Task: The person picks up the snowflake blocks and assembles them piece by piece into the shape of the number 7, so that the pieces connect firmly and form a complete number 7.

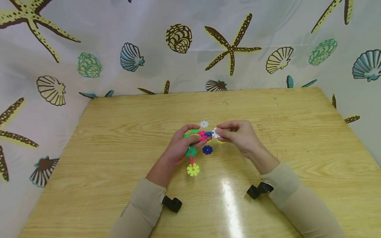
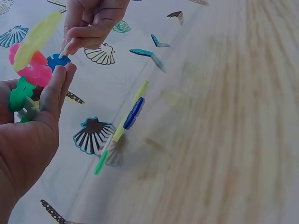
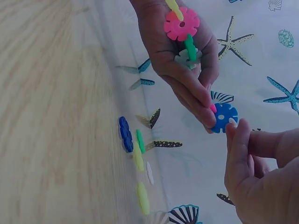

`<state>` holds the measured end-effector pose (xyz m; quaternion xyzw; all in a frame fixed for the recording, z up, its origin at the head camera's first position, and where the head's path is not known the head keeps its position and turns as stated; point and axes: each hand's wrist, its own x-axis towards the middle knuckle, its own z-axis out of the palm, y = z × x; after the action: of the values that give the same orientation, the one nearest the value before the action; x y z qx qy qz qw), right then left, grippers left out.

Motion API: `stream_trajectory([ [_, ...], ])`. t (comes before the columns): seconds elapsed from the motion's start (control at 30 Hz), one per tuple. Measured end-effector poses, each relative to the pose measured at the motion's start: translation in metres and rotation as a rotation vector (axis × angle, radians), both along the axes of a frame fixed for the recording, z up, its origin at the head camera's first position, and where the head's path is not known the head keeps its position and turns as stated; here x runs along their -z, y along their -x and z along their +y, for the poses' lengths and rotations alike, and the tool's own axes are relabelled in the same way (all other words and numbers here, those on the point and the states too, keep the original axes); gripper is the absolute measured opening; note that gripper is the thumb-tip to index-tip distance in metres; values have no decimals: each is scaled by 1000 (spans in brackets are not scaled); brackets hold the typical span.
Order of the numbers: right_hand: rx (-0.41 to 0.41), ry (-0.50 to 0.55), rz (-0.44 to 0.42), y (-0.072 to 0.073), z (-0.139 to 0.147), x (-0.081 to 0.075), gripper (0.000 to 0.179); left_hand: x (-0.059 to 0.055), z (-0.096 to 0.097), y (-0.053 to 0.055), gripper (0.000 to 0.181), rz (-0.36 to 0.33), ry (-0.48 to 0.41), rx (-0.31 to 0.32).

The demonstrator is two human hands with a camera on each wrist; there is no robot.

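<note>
My left hand (image 1: pixel 180 143) holds a chain of joined notched plastic discs, pinching a pink disc (image 1: pixel 202 136) near its fingertips. From that hand hang a green disc (image 1: pixel 191 152) and a yellow disc (image 1: pixel 193 170), linked by a pink piece seen edge-on. A blue disc (image 3: pixel 225 117) sits just past the left fingertips and meets the pink one. Between thumb and fingers, my right hand (image 1: pixel 242 136) pinches a white disc (image 1: pixel 215 133) against the blue disc's edge. Fingers cover much of the white disc in both wrist views.
Loose discs lie on the wooden table (image 1: pixel 134 158) beneath the hands: a dark blue disc (image 1: pixel 207 150), a white disc (image 1: pixel 204 124), a green one and yellow ones. A cloth printed with shells and starfish (image 1: pixel 232 49) hangs along the table's back and sides.
</note>
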<state>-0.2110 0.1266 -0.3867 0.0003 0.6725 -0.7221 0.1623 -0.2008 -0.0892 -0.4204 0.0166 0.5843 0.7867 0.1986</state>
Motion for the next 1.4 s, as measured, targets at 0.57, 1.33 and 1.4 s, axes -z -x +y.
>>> stream_trajectory([
  [0.57, -25, -27, 50, 4, 0, 12, 30, -5, -4, -1, 37, 73, 107, 4],
  [1.33, -26, 16, 19, 8, -3, 28, 32, 0, -4, 0, 42, 64, 131, -10],
  [1.4, -23, 21, 16, 9, -3, 29, 32, 1, -4, -1, 41, 67, 127, -14],
])
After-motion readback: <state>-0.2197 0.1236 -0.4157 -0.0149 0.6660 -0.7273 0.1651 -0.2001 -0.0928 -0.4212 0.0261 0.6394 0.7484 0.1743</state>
